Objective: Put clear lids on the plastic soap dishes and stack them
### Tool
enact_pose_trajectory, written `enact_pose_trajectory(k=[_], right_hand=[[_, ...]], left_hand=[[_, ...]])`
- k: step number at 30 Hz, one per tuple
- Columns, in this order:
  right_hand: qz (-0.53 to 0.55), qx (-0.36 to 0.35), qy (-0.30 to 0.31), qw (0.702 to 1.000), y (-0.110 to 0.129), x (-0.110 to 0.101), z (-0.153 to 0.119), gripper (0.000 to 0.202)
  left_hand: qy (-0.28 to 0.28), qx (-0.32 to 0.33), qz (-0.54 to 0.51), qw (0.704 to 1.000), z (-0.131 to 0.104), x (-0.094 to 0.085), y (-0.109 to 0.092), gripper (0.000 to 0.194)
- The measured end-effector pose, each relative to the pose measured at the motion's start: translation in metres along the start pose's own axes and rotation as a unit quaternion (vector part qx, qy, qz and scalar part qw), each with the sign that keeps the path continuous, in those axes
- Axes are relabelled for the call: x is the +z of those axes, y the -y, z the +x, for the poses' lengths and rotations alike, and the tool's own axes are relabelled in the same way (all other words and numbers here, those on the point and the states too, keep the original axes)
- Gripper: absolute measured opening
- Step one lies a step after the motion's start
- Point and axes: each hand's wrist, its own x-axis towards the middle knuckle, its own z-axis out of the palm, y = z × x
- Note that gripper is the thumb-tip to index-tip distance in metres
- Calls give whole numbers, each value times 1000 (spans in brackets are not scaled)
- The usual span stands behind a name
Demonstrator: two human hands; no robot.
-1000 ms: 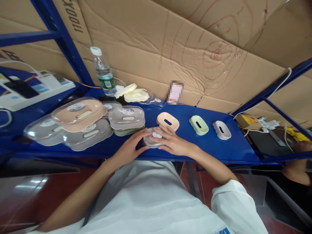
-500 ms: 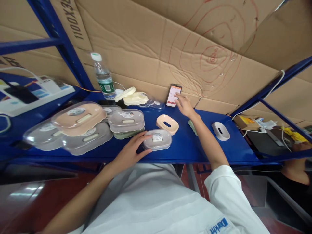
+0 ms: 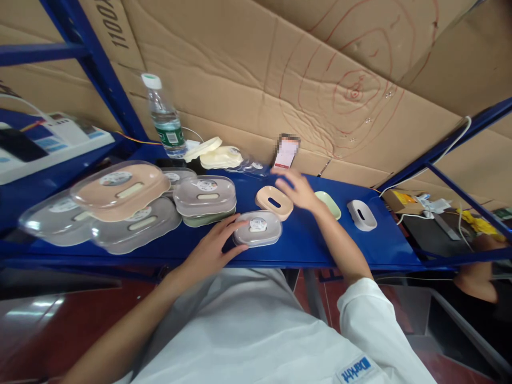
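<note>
My left hand (image 3: pixel 216 240) grips the left end of a small grey soap box (image 3: pixel 266 237) with a clear lid and a round label, thumb at its near edge and fingers on the lid. My right hand (image 3: pixel 298 191) hovers with fingers stretched out, holding nothing, above and beside a peach slotted soap dish (image 3: pixel 262 200). Behind it a phone (image 3: pixel 286 152) leans upright on the cardboard, its screen lit. To the right lie a pale green dish (image 3: pixel 330 204), partly behind my forearm, and a light grey slotted dish (image 3: pixel 362 216).
Lidded soap boxes in grey and peach (image 3: pixel 120 189) are piled at left, beside a grey box on a green one (image 3: pixel 208 217). Behind stand a water bottle (image 3: pixel 168 128) and cream pieces (image 3: pixel 220 157). A power strip (image 3: pixel 60 144) lies far left. Another person's arm (image 3: pixel 478 274) shows at right.
My right hand has drawn back from the phone screen toward me, above the peach dish. More of the green dish is visible. My left hand stays on the grey soap box.
</note>
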Motion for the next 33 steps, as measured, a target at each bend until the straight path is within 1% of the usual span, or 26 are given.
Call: enact_pose_trajectory(k=[1,2,3,4,6,10,14,19,23,27,30,33], right_hand=[[28,-47,63,997,21,5,-12,58],[45,-83,112,989,39,11,-24,61],[47,-99,147,983,54,17,-35,66],[38,-108,170,979,65,23,-44,72],[2,-107,187,977,76,35,-56,78],[-47,-111,179,976,70,52,-59,77],[-70,-105,161,979,69,59,-57,78],[-71,-110,163,978,72,60,-58,91],[-61,-102,167,979,71,59,-59,88],[-67,-94,171,979,73,58,-61,94],[-92,-95,185,974,75,57,-62,89],[-106,-96,188,972,76,56,-62,81]], left_hand=[[-5,6,-3,1000,1,0,0,55],[-9,11,-6,1000,1,-1,-1,55],[-12,14,-8,1000,2,-1,-1,55],[-13,15,-8,1000,2,-1,-1,56],[-13,8,-6,1000,3,-1,-1,57],[-19,0,-1,1000,4,0,0,62],[-32,2,19,999,3,4,0,66],[-46,15,26,998,2,5,1,62],[-56,20,31,998,3,6,2,62],[-59,15,37,997,1,8,4,67],[-69,16,47,996,0,9,6,69],[-72,20,54,996,1,8,6,65]])
